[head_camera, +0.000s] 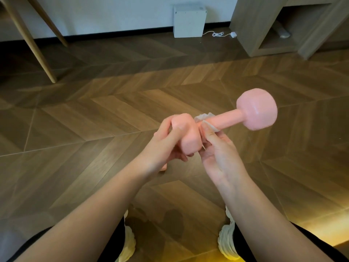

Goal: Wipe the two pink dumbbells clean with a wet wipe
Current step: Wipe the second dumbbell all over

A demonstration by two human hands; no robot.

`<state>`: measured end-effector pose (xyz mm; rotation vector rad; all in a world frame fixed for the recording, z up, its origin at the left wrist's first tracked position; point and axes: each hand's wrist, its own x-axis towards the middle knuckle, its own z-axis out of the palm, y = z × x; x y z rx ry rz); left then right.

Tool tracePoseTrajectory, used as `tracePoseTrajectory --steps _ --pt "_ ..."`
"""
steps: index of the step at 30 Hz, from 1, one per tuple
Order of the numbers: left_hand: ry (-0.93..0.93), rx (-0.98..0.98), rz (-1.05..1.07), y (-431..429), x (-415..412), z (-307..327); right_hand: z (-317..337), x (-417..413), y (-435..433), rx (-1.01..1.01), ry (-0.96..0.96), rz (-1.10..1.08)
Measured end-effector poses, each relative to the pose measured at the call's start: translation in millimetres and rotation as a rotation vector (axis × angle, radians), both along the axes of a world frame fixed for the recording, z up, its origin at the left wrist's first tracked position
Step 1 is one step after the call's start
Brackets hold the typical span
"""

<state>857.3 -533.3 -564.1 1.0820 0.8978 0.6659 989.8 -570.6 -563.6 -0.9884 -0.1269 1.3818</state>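
One pink dumbbell is held in the air over the wooden floor, its far head up and to the right. My left hand grips the near head, fingers curled around it. My right hand pinches a white wet wipe wrapped around the handle just beside the near head. A small bit of pink shows below my left wrist; I cannot tell what it is. No second dumbbell is clearly in view.
A white box with a cable stands against the back wall. Wooden furniture legs are at the far left, a wooden shelf unit at the far right. My knees and white shoes are at the bottom.
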Motion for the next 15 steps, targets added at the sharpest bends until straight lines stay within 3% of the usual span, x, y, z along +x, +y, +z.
tracePoseTrajectory --steps 4,6,10,12,15 --pt "0.099 0.508 -0.084 1 -13 -7 1 1 2 0.000 0.057 -0.019" --pt "0.053 0.434 -0.085 2 -13 -5 0 2 1 -0.008 0.048 -0.024" --pt "0.018 -0.188 -0.018 9 -10 2 1 1 0 -0.014 -0.034 0.005" --pt "0.051 -0.192 -0.074 10 -10 1 2 0 -1 -0.029 -0.062 0.021" --pt "0.061 0.071 -0.017 6 -12 2 4 1 0 -0.018 -0.039 0.018"
